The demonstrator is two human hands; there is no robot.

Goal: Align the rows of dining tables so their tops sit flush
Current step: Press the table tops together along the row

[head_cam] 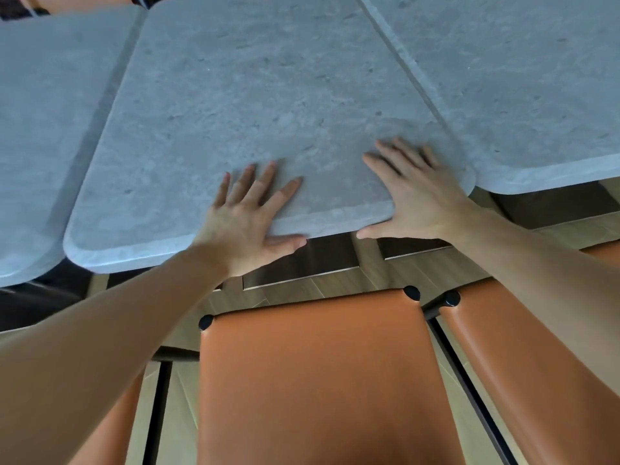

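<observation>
Both hands grip the near edge of the middle table (255, 105): my left hand (248, 219) and right hand (412, 196) lie fingers flat on top, thumbs hooked under the rim. It sits between the left table (43, 129), close beside it, and the right table (523, 88), touching along the seam. Its near edge juts past the right one's, towards the chair (322, 374). I judge it wants an even push away from me, both palms equal so it doesn't twist, stopping once the front edges line up.
</observation>
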